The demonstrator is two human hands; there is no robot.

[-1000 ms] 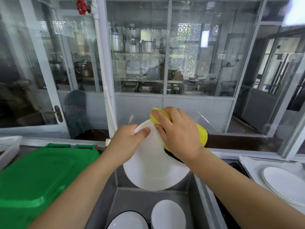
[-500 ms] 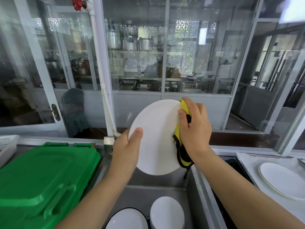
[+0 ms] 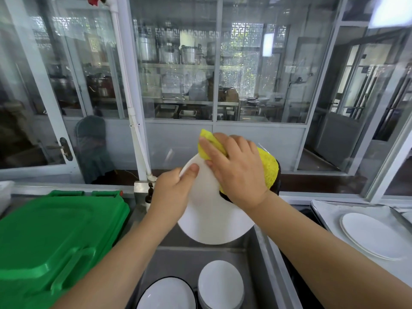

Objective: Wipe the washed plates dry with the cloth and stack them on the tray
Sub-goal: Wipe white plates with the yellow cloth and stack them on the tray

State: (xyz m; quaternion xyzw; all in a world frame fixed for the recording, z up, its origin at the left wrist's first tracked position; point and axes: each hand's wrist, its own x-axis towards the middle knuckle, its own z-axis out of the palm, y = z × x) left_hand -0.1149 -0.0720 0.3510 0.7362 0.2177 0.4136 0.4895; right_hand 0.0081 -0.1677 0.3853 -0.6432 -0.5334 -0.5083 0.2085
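A: Where is the plate (image 3: 209, 221)?

B: Held up over the sink (image 3: 189, 259), tilted, its face toward the person. The left hand (image 3: 172, 192) grips its upper left rim, thumb on the front, the other fingers curled behind.

A: And the right hand (image 3: 237, 172)?

B: It lies flat on the cloth (image 3: 266, 169), fingers fairly straight and spread, pressing it against the plate's upper right part. The cloth is yellow with a dark edge. 1 corner pokes out above the fingertips, and the rest bulges out to the right of the hand.

A: Is the thumb round the cloth?

B: I cannot tell; the hand hides it.

A: What is in the sink?

B: 2 lots of white dishes at the near end. A black-rimmed dish (image 3: 166, 294) is on the left. A stack (image 3: 220, 284) stands just beside it on the right.

A: Anything on the tray (image 3: 323, 210)?

B: The tray is to the right of the sink, and white plates (image 3: 374, 235) lie on it near its right edge. They look like 2 stacked, though the count is hard to read.

A: And on the left?

B: A green lid (image 3: 51, 237) with a moulded handle, beside the sink.
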